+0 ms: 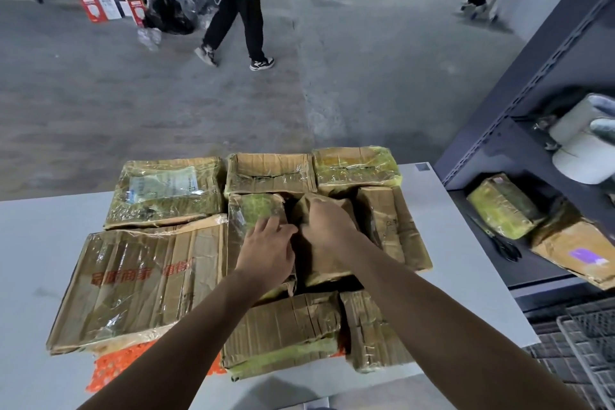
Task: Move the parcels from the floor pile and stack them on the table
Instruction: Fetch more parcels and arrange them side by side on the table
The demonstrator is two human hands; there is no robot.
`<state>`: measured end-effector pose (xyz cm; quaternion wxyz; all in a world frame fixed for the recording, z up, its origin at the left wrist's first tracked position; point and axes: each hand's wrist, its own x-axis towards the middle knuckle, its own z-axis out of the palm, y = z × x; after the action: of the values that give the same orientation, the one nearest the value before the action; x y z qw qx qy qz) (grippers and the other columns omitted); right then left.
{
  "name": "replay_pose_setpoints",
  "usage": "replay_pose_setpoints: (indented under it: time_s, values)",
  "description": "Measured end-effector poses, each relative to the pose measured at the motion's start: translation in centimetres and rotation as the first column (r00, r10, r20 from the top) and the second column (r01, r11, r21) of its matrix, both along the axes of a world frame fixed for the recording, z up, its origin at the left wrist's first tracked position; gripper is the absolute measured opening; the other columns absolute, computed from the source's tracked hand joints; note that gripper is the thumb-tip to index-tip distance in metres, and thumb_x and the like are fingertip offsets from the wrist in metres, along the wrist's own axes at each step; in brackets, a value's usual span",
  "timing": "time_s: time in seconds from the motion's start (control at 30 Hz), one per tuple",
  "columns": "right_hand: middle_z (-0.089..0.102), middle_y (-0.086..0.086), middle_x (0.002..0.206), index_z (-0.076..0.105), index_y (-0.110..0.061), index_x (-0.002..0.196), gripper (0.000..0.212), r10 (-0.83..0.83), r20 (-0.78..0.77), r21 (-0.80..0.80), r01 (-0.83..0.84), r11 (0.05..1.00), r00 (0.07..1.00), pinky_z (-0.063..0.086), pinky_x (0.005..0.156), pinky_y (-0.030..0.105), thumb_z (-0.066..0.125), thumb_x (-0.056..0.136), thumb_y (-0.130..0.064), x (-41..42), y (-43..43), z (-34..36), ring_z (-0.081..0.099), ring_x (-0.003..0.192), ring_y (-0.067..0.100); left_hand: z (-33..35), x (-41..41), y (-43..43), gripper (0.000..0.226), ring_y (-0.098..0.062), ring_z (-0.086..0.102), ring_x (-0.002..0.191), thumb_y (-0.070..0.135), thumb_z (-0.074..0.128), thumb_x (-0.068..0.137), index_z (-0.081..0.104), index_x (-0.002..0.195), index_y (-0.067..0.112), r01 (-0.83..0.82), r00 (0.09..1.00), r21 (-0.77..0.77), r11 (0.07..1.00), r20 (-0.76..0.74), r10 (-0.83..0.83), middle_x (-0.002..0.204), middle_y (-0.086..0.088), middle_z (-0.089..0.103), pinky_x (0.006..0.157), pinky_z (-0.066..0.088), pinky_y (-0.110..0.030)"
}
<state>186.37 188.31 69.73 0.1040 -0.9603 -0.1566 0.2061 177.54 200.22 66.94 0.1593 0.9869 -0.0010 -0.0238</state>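
The right grip (327, 223) curls over the far edge of the brown parcel (324, 263), and its fingertips vanish into the dark gap behind. The left grip (266, 250) and its forearm cover the near part of the taped parcel (256, 210). Both forearms run off the bottom edge. An orange sheet (113, 366) shows only as a fringe beneath the large flat parcel (133, 280). The label (163, 185) under glossy tape is too blurred to read. On the shelf (532, 93), a white roll (582, 143) is smeared and cut by the right edge. The walking person (236, 3) is cropped at the chest.
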Motion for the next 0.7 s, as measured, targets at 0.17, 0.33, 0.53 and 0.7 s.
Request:
replay_pose_setpoints:
  time_s: [0.17, 0.33, 0.53, 0.7]
  values:
    - [0.062, 0.006, 0.081, 0.06, -0.006, 0.105, 0.019, -0.074, -0.002, 0.054, 0.074, 0.996, 0.997, 0.049, 0.057, 0.031, 0.045, 0.098, -0.017, 1.2, -1.6, 0.3, 0.067, 0.078, 0.025, 0.3, -0.1, -0.4, 0.048, -0.026, 0.033, 0.132, 0.028, 0.04, 0.096, 0.037, 0.143, 0.031, 0.044, 0.999, 0.086, 0.995, -0.035, -0.041, 0.14, -0.005, 0.037, 0.108, 0.031, -0.041]
    - [0.059, 0.01, 0.108, 0.054, -0.008, 0.12, 0.029, -0.141, 0.106, -0.196, 0.159, 0.968, 0.984, 0.045, 0.062, 0.032, 0.052, 0.091, -0.007, 2.0, -4.5, 0.2, 0.059, 0.089, 0.026, 1.1, 0.2, -0.9, 0.046, -0.036, 0.025, 0.136, 0.028, 0.037, 0.098, 0.036, 0.144, 0.034, 0.182, 0.977, 0.275, 0.944, -0.163, -0.141, 0.152, -0.01, 0.022, 0.111, 0.028, -0.048]
    - [0.068, 0.005, 0.086, 0.02, -0.012, 0.15, 0.064, -0.266, -0.089, -0.142, 0.252, 0.957, 0.96, 0.058, 0.076, 0.039, 0.052, 0.095, -0.014, 1.6, -4.8, -1.8, 0.067, 0.08, 0.024, 1.4, 0.1, -1.3, 0.067, -0.037, 0.029, 0.132, 0.025, 0.046, 0.095, 0.011, 0.151, 0.033, 0.178, 0.98, 0.285, 0.942, -0.14, -0.143, 0.15, -0.012, 0.024, 0.105, 0.033, -0.047]
    - [0.052, 0.004, 0.075, 0.034, -0.008, 0.134, 0.052, -0.224, 0.011, -0.128, 0.224, 0.966, 0.975, 0.037, 0.045, 0.031, 0.052, 0.088, 0.007, 1.6, -4.4, -0.9, 0.051, 0.063, 0.018, 1.4, 0.3, -0.8, 0.038, -0.031, 0.029, 0.131, 0.031, 0.034, 0.098, 0.058, 0.127, 0.026, 0.201, 0.974, 0.29, 0.936, -0.16, -0.16, 0.148, -0.007, 0.032, 0.106, 0.03, -0.044]
